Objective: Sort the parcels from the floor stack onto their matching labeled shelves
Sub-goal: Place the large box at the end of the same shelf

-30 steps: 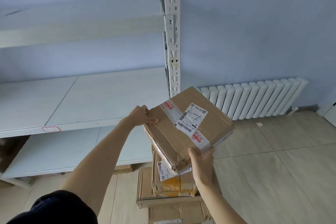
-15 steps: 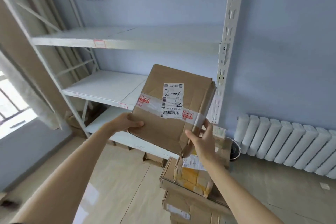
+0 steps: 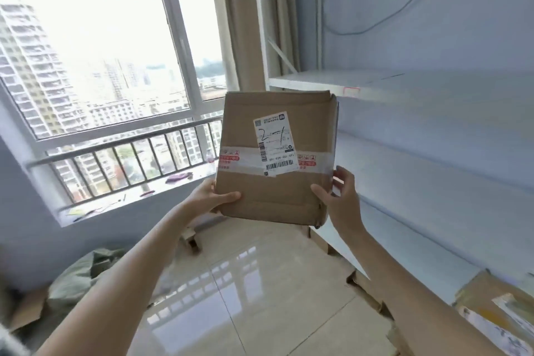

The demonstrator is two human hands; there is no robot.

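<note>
— Where was the parcel (image 3: 277,153)?

— Held up in the air in front of the white shelves (image 3: 404,170), its white label (image 3: 276,144) facing the camera. A handwritten mark crossed the label, above a barcode.

— And the grip?

— The left hand (image 3: 212,196) clasped the lower left corner, thumb on the front face. The right hand (image 3: 341,196) clamped the lower right edge — thumb in front, fingers curled behind.

— Anything nearby?

— A window (image 3: 95,46) to the left; more cardboard parcels (image 3: 497,315) at the lower right.
</note>
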